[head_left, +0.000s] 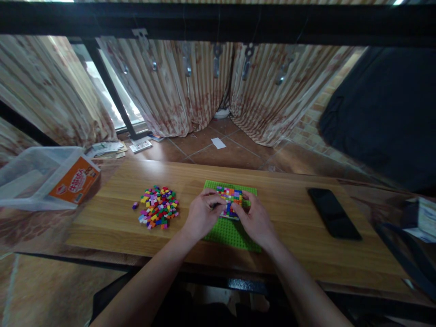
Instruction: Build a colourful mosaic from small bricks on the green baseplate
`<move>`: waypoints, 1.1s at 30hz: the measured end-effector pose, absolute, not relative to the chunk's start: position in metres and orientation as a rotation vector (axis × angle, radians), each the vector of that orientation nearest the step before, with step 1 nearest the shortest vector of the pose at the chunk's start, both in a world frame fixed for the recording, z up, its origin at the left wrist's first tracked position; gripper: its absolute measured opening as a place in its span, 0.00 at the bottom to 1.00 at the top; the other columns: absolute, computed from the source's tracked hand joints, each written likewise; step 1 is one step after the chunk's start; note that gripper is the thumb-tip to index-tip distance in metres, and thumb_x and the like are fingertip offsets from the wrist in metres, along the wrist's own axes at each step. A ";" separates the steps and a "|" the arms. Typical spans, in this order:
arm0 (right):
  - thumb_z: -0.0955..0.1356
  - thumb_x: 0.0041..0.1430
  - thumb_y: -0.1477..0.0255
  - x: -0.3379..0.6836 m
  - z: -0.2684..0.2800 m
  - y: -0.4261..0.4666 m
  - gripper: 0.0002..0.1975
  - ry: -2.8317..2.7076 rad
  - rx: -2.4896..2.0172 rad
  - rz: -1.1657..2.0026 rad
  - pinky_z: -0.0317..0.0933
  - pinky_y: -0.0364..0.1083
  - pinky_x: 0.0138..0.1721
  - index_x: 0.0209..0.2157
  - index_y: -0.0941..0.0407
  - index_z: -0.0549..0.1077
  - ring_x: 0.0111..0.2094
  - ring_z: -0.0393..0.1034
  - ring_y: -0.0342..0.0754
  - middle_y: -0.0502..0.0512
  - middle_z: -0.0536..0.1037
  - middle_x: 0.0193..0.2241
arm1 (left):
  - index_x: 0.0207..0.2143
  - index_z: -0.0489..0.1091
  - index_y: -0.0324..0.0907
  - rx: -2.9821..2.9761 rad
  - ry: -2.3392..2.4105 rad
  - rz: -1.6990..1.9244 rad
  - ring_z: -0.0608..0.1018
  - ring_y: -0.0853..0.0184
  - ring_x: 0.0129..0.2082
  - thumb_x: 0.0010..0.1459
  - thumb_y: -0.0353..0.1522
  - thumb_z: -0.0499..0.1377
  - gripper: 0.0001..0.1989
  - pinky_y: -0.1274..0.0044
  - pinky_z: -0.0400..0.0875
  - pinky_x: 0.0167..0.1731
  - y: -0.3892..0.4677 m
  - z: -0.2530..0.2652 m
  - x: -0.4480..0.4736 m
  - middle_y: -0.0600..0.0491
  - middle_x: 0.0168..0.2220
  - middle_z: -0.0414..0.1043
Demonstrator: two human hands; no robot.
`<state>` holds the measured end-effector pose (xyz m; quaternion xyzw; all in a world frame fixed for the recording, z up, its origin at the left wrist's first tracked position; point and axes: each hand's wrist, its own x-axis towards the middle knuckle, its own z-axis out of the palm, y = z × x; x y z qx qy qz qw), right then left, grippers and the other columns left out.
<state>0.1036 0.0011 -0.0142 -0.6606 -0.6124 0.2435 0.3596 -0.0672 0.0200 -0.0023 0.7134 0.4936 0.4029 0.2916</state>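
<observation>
A block of small multicoloured building bricks (230,191) sits on a green studded baseplate (235,236) in the middle of the board. My left hand (204,213) is at its left side, thumb and forefinger closed together over the bricks; whatever lies between them is hidden. Around the right side of the block curl the fingers of my right hand (255,219), its thumb pressing on the front near some blue bricks. A loose pile of mixed-colour bricks (159,206) lies to the left of the baseplate.
A black phone (334,213) rests on the right of the wooden board (286,254). Off the left end stands a clear plastic tub (37,181) with an orange label. Papers (107,148) lie behind it, and striped curtains (170,91) hang beyond.
</observation>
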 end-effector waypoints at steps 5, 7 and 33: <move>0.66 0.56 0.56 0.102 -0.014 0.001 0.29 -1.530 -1.700 0.669 0.65 0.58 0.50 0.54 0.59 0.68 0.48 0.72 0.58 0.67 0.75 0.51 | 0.30 0.77 0.43 1.841 1.369 1.100 0.76 0.69 0.37 0.51 0.22 0.65 0.07 0.75 0.72 0.42 0.019 -0.003 -0.064 0.54 0.37 0.72; 0.67 0.55 0.56 0.101 -0.015 0.001 0.29 -1.495 -1.684 0.708 0.65 0.58 0.51 0.55 0.58 0.67 0.49 0.72 0.57 0.65 0.75 0.50 | 0.30 0.76 0.43 1.836 1.378 1.080 0.75 0.70 0.36 0.50 0.22 0.65 0.07 0.76 0.72 0.40 0.018 -0.002 -0.064 0.54 0.37 0.71; 0.71 0.45 0.63 0.087 -0.016 0.009 0.31 -1.311 -1.767 0.742 0.67 0.55 0.46 0.53 0.58 0.70 0.42 0.75 0.56 0.61 0.80 0.42 | 0.29 0.76 0.42 1.865 1.323 1.059 0.74 0.69 0.37 0.51 0.22 0.64 0.06 0.76 0.71 0.39 0.019 -0.004 -0.065 0.53 0.37 0.70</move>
